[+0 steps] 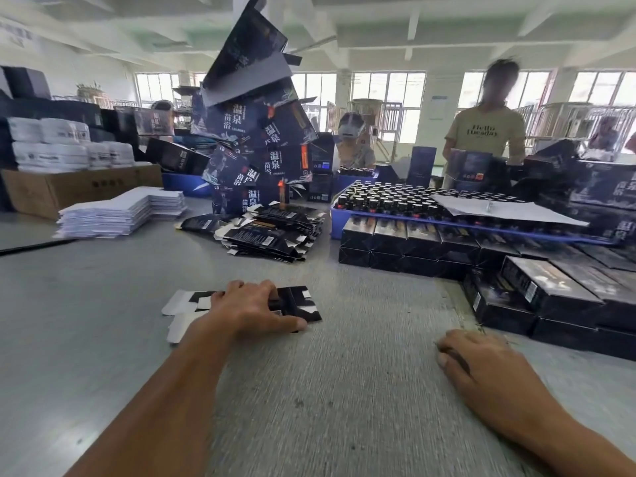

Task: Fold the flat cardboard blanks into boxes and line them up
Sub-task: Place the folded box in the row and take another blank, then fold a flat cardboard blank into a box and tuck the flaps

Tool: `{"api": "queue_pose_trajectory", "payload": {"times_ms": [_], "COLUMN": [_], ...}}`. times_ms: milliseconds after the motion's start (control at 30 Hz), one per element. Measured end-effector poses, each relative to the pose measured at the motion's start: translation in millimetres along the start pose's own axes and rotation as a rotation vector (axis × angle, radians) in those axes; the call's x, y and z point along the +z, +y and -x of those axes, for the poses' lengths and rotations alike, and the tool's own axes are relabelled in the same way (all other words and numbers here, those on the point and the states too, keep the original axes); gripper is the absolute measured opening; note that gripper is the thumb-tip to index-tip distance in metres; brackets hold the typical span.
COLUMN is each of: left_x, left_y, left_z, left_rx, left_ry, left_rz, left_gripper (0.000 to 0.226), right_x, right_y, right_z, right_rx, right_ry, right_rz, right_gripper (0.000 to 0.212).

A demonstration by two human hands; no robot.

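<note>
Grey table (103, 304) — left fingers (272, 290) spread, pressing blank (303, 304).

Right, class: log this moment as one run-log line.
left hand: pressing flat blank on table | right hand: resting on table, empty | folded boxes: stacked right

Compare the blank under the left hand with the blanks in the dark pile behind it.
The single blank lies alone near the table edge, pinned by the left hand; the dark pile is a loose untouched heap farther back. The single blank shows white flaps; the pile shows mostly printed black faces. Both are flat, unfolded.
</note>
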State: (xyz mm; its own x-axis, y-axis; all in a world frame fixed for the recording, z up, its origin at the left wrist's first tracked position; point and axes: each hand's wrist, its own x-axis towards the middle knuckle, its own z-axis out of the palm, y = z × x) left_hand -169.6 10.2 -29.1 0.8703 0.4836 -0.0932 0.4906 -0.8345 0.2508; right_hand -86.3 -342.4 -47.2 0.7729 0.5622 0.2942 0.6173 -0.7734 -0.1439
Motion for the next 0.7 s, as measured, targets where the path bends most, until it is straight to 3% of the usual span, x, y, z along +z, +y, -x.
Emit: {"api": "queue_pose_trajectory", "payload": {"times_ms": [167, 333, 467, 567, 700], "left_x": [-0.6, -0.1, 6.2, 11.3, 17.4], "left_y": [4.1, 28.8, 59.2, 79.2, 100.8], "left_z": [4.9, 10.8, 22.6, 33.6, 50.2], "left_rx": [0.012, 0.113, 0.261, 0.393, 0.565], "left_ry": [0.082, 0.217, 0.3, 0.381, 0.502], "left_rz": [-0.007, -0.162, -0.245, -0.266, -0.166], "left_gripper": [0.111, 0.119, 0.115, 0.103, 0.089], "right_x": [1.0, 1.2, -0.6, -7.9, -22.3], "right_y": [1.1, 1.3, 0.1, -1.3, -9.5], "right_z": [-1.0, -0.9, -2.5, -3.0, 1.3], "right_rx": [-0.006, -0.019, 0.001, 0.059, 0.093], "right_ry": [0.004, 0.019, 0.009, 0.03, 0.138], "right_rz": [0.001, 0.008, -0.055, -0.296, -0.61], "right_gripper": [0.033, 0.03, 0.027, 0.025, 0.005]}}
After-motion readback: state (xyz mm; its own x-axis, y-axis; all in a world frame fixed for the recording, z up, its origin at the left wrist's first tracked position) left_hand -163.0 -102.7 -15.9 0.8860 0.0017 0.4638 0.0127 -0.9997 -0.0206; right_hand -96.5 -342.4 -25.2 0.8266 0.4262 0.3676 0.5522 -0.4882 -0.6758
